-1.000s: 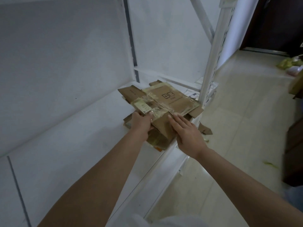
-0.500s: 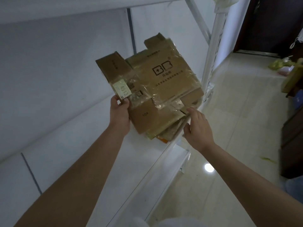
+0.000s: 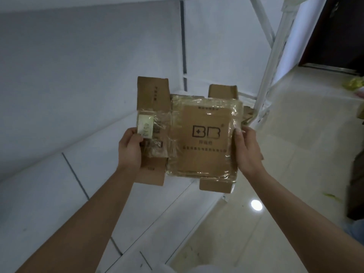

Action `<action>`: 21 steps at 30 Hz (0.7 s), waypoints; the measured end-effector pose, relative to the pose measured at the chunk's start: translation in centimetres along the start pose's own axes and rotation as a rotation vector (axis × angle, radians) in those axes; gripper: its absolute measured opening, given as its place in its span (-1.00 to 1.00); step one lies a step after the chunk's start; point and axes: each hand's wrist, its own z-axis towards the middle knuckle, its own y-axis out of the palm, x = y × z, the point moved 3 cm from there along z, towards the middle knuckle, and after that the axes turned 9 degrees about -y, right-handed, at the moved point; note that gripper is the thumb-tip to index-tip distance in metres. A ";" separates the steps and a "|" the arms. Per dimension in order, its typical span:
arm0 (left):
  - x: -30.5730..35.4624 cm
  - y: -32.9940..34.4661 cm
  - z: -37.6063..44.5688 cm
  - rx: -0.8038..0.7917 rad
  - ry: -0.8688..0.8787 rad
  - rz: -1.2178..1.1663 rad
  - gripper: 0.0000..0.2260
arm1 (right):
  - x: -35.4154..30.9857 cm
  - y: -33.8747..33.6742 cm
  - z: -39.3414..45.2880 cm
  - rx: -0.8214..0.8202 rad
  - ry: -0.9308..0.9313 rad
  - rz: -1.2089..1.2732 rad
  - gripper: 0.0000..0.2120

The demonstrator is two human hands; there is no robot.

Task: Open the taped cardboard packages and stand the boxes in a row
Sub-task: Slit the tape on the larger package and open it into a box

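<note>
Two bare hands hold a flattened cardboard package (image 3: 204, 138) up in the air above a white shelf (image 3: 49, 203); the left hand (image 3: 131, 149) grips its left edge, thumb pressed on the front just below a pale label (image 3: 145, 128); the right hand (image 3: 247, 149) clasps the right edge, fingers curled behind and thumb along the front; clear tape (image 3: 234, 119) wraps the printed panel, flaps sticking out above and below; a white shelf upright (image 3: 275, 54) rises at right, beside a glossy tiled floor (image 3: 285, 154).
</note>
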 end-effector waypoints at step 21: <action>0.1 -11.7 -23.5 -0.030 0.072 0.315 -0.56 | -6.5 0.9 -19.0 -0.152 -0.041 0.460 -0.72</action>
